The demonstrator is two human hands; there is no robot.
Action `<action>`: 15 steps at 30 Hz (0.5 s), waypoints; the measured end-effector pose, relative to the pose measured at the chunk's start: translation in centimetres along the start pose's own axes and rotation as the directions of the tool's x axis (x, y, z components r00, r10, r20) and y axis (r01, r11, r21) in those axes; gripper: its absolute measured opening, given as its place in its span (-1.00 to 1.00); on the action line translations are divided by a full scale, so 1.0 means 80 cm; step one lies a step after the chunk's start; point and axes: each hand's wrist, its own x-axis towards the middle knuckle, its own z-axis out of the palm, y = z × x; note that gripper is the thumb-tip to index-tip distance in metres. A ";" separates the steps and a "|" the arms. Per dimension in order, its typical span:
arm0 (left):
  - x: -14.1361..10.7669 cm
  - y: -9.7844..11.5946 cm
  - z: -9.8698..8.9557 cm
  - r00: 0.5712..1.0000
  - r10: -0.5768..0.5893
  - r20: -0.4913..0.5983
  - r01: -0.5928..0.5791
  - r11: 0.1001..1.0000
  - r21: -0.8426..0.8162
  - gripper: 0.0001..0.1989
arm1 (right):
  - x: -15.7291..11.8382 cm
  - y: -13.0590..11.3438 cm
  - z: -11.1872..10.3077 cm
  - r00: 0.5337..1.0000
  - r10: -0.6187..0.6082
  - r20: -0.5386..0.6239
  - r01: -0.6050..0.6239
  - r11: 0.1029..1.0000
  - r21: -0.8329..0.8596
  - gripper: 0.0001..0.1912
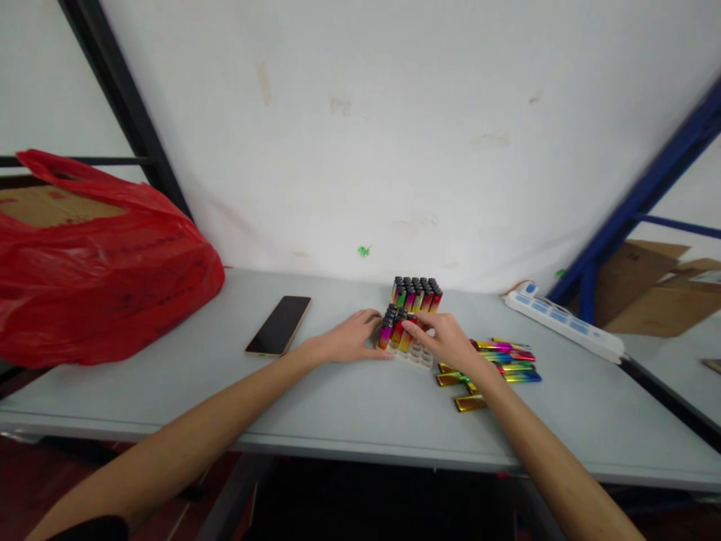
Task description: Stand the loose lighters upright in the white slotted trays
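A pale tray point(420, 357) with rows of holes sits on the table. Black-topped, metallic-coloured lighters point(386, 330) stand upright in its left part, while holes show at the right. My left hand point(354, 336) curves around the tray's left end, thumb at the front corner and fingers farther back. Over the tray, my right hand point(442, 338) pinches a lighter point(406, 336) with a yellow and red body; its fingers partly cover it. Beside my right forearm lies a loose pile of shiny lighters point(515, 368), partly hidden by the arm.
Behind the tray stands a block of upright lighters point(417, 294). A phone point(280, 324) lies left of my left hand. At the far left sits a red plastic bag point(113, 278). A white power strip point(563, 323) and cardboard boxes point(653, 293) are at the right; a wall point(360, 150) rises behind.
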 end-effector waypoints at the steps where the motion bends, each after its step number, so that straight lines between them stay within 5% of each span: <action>1: 0.000 0.000 0.000 1.000 0.001 0.000 -0.001 1.000 0.002 -0.21 | 0.000 0.000 0.002 1.000 -0.002 0.011 0.001 1.000 0.009 -0.39; 10: 0.001 -0.002 0.002 1.000 0.003 -0.014 -0.003 1.000 -0.003 -0.22 | 0.006 0.002 0.014 0.989 0.011 0.150 0.030 0.963 -0.267 -0.68; 15: 0.000 -0.003 0.001 1.000 0.001 -0.004 -0.001 1.000 -0.003 -0.20 | 0.005 -0.001 -0.001 0.983 0.110 0.150 -0.057 0.945 -0.321 -0.40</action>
